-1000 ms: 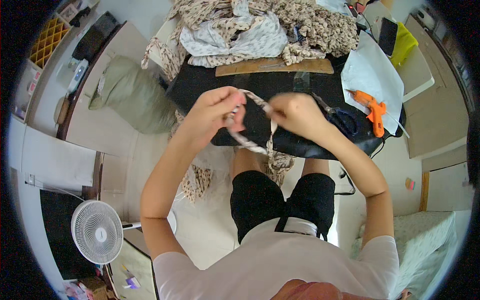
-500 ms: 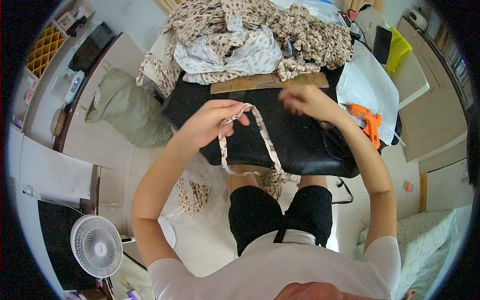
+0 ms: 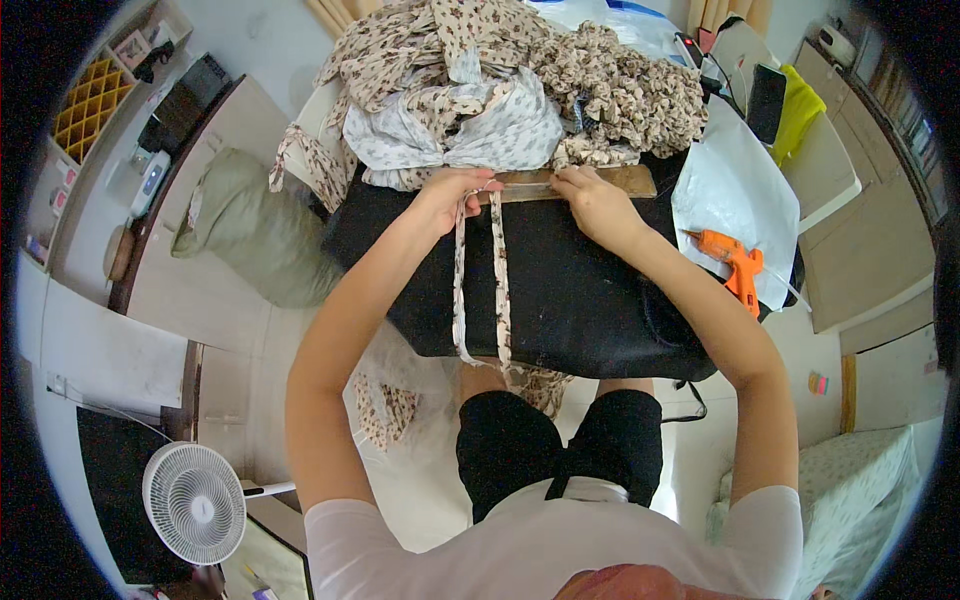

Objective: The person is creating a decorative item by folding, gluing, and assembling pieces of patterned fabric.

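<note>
The left hand (image 3: pixel 447 198) is at the far part of the black surface (image 3: pixel 590 290), its fingers closed on a patterned strip (image 3: pixel 502 285). The strip is pinched near its top and hangs from there in two lengths, roughly side by side, down across the surface to its near edge, above the person's knees. The cloth is pale with small dark marks.

The right hand (image 3: pixel 600 208) is just to the right, its fingertips on or just above the board (image 3: pixel 632 181), a flat brown piece lying along the far side. Its fingers are bent, and I cannot tell whether they grip anything (a thin, pale line runs along the board between the two hands, too small to name).

Behind the board rises a heap of cloth (image 3: pixel 385 60), beige with dark marks, with a white bundle (image 3: pixel 510 125) at its front and a mass of scrunchies (image 3: pixel 645 95) at its right. To the right of the right forearm, an orange glue gun (image 3: pixel 740 265) lies partly on a white sheet (image 3: pixel 735 180). Past the sheet, a dark phone (image 3: pixel 766 105) stands beside a yellow cloth (image 3: pixel 797 118). Left of the surface, a bulging green sack (image 3: pixel 255 235) stands on the floor; nearer the person is a white fan (image 3: pixel 195 503).
</note>
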A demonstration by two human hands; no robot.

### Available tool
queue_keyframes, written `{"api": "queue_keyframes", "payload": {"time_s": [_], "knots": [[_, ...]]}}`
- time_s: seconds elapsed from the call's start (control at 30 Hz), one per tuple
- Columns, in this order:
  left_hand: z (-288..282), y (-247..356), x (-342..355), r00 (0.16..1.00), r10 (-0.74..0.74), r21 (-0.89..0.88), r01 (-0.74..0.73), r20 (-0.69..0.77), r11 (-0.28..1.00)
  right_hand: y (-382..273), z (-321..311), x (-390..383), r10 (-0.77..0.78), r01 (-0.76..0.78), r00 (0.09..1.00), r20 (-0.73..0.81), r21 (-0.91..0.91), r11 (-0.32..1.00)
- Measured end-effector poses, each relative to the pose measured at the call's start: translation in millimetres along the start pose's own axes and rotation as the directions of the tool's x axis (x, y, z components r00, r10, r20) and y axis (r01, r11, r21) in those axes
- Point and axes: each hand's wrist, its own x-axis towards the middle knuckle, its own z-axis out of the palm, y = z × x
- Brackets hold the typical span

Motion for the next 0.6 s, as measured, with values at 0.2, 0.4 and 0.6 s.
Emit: {"api": "queue_keyframes", "payload": {"time_s": [0.2,0.4,0.6], "knots": [[25.8,15.9,32.1,0.986,0.003,0.068,-0.014,0.166,0.998,-3.7,-2.6,0.2,-0.039,0.034,0.998,-0.050,-0.095,0.995],[50.7,43.1,53.8,0.976,0.119,0.104,-0.139,0.184,0.985,-2.9,4.1,-0.9,-0.039,0.034,0.998,-0.046,-0.101,0.994],[57.6,87.3,36.0,0.933,0.264,0.014,-0.276,0.243,0.961,-7.5,3.4,-3.0,-0.021,0.017,0.999,-0.038,-0.118,0.993]]}}
